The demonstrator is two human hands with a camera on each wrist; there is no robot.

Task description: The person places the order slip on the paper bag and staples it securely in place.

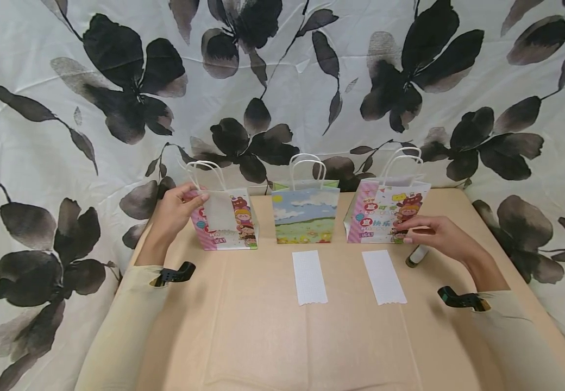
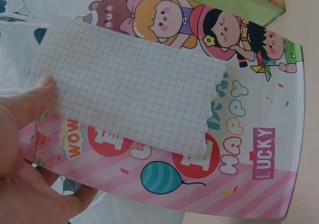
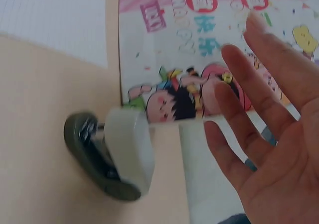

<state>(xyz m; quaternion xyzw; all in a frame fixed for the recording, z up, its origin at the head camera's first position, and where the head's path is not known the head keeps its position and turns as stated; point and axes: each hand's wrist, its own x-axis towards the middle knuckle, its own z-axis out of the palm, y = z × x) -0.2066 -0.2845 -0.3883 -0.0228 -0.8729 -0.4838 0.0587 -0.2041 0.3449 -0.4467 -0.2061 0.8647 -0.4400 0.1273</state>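
On the left stands a pink-and-white cartoon gift bag [image 1: 245,220] with white handles. My left hand [image 1: 172,213] pinches its top edge, the thumb pressing a slip of grid paper [image 2: 129,87] flat against the front. That slip's torn edge points toward the bag's bottom in the left wrist view. A matching gift bag [image 1: 372,217] stands on the right. In front of it hovers my right hand [image 1: 446,239], fingers extended and holding nothing. Just below that hand a small stapler [image 3: 130,152], white and dark green, lies on the table.
Between the two cartoon bags stands a landscape-print gift bag [image 1: 307,217]. Two more slips, a left paper slip [image 1: 310,278] and a right paper slip [image 1: 384,277], lie in front on the beige table [image 1: 263,336]. A floral cloth [image 1: 321,108] hangs behind.
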